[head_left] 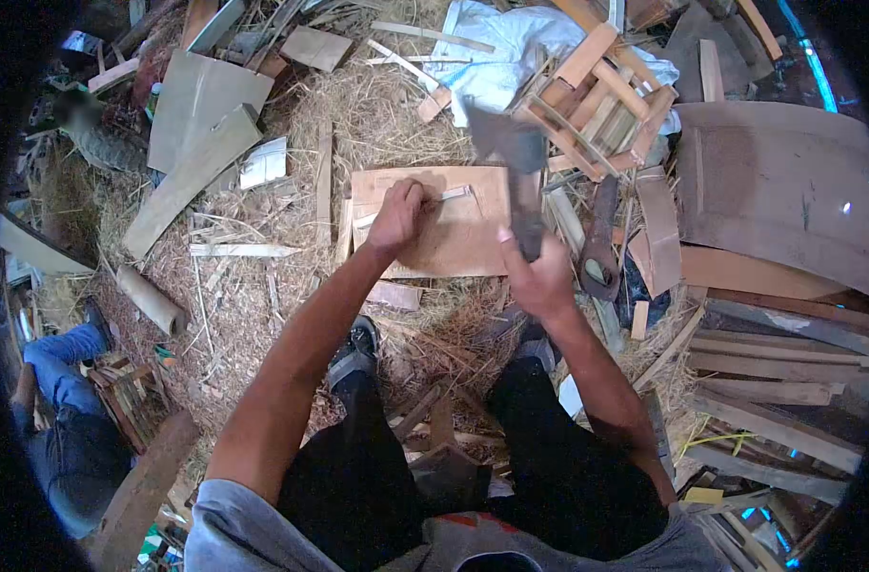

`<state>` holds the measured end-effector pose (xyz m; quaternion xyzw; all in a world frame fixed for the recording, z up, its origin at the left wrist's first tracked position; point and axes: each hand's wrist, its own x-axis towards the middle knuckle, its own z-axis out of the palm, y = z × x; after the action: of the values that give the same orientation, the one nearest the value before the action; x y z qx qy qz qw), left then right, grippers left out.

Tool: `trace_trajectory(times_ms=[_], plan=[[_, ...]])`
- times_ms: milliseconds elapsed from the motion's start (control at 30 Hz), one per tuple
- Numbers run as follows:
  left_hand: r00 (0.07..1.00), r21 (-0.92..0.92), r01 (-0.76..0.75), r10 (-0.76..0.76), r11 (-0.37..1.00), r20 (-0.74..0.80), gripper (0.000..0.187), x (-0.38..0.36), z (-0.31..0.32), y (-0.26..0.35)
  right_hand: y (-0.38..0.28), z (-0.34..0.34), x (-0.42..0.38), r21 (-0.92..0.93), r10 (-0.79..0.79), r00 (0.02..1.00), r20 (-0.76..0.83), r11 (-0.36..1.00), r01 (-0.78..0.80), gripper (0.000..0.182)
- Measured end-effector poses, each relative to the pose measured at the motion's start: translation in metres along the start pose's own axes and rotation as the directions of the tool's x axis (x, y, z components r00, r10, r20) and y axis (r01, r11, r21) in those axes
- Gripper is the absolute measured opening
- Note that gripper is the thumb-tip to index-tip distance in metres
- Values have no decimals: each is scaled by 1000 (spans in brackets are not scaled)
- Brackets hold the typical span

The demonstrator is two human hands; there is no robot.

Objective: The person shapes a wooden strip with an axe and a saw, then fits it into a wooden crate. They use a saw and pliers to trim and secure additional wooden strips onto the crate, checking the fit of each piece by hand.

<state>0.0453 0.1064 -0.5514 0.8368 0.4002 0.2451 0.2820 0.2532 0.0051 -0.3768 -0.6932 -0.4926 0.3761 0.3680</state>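
Observation:
A flat, light-brown wooden board (458, 250) lies in front of me, between and beyond my feet. On it my left hand (396, 217) is closed, fingers pinched around a thin pale wooden strip (454, 193) that slants across the board. My right hand (541, 276) is wrapped around the handle of a hatchet (511, 143), held upright at the board's right edge. Its dark head is smeared by motion and points to the upper left.
Wood shavings cover the ground. A small wooden frame (587, 81) and white sacking (492, 52) lie beyond the board; a handsaw-like dark piece (601, 238) is at right. Large panels (778, 181) and stacked planks (778, 396) fill the right side. Another person (68, 419) sits at left.

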Motion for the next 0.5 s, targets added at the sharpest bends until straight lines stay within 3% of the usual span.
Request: trace_trajectory(times_ms=[100, 167, 200, 267, 333, 400, 467, 500], plan=[[1000, -24, 4, -4, 1000, -13, 18, 1, -2, 3, -19, 8, 4, 239, -174, 967, -188, 946, 217, 20], [1000, -32, 9, -9, 999, -5, 17, 2, -2, 4, 7, 17, -4, 171, -199, 960, -195, 957, 233, 20], [1000, -31, 10, -10, 999, -6, 17, 2, -2, 2, 62, 27, -12, 35, -180, 975, -128, 982, 186, 21], [1000, -39, -5, 4, 999, -24, 18, 1, -4, 2, 105, 35, -19, -140, 14, 1000, 10, 990, -13, 24], [990, -229, 140, -133, 963, 43, 19, 3, -3, -2, 108, 33, -9, -236, 332, 936, 119, 925, -298, 28], [990, -218, 134, -122, 967, 70, 20, -4, 0, 0, 97, 23, -10, -297, 325, 934, 151, 916, -270, 30], [999, 26, -24, 24, 999, -27, 22, 0, -3, -4, 63, 12, 7, -352, 291, 941, 172, 910, -217, 34], [1000, 2, -8, 8, 1000, -13, 21, -1, -4, -3, 43, 11, 5, -246, 229, 965, 128, 950, -193, 34]])
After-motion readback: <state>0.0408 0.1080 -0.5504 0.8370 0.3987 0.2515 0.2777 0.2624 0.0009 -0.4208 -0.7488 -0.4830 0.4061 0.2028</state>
